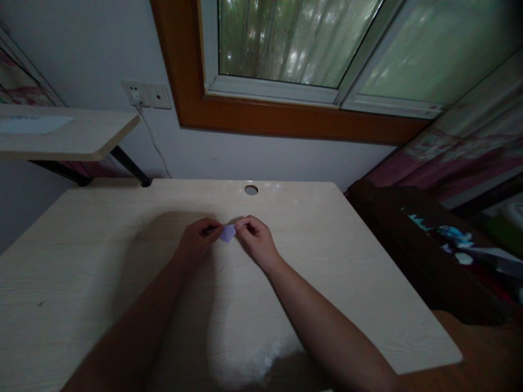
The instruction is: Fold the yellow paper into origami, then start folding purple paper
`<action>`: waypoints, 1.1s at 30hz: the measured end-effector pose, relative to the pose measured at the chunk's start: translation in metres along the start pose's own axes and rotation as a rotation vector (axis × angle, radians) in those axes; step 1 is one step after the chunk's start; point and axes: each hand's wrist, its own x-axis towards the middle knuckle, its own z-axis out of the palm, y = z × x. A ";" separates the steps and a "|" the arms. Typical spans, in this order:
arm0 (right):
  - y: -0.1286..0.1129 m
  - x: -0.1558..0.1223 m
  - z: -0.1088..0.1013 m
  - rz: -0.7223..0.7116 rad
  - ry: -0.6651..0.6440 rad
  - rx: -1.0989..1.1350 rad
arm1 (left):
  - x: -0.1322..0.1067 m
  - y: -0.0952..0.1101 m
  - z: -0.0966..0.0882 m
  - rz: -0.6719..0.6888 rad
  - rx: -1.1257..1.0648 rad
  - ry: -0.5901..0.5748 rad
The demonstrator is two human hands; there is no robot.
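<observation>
Between my two hands is a small piece of folded purple paper (227, 233), held just above the pale wood-grain desk. My left hand (198, 239) is closed and pinches the paper's left side between thumb and fingers. On the other side, my right hand (256, 239) pinches the right corner in the same way. The fingers cover part of the paper, so its full shape is hidden.
The desk (327, 228) has a round cable hole (251, 189) near its back edge. A raised shelf (73, 136) on black legs stands at the left. A dark wooden bench (412, 245) with several small items is at the right. A wall socket (147, 95) holds a plugged white cord.
</observation>
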 end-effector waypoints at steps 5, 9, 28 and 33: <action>-0.003 0.000 0.000 -0.036 -0.019 -0.035 | -0.001 0.000 0.001 0.037 0.021 -0.034; -0.005 0.000 0.000 -0.052 -0.070 -0.112 | -0.002 0.004 0.000 0.053 0.026 -0.062; 0.003 0.003 -0.003 0.093 0.099 0.132 | 0.000 0.000 -0.002 -0.063 -0.193 0.076; 0.005 0.007 -0.004 0.113 0.173 0.212 | 0.002 0.002 -0.006 -0.071 -0.220 0.231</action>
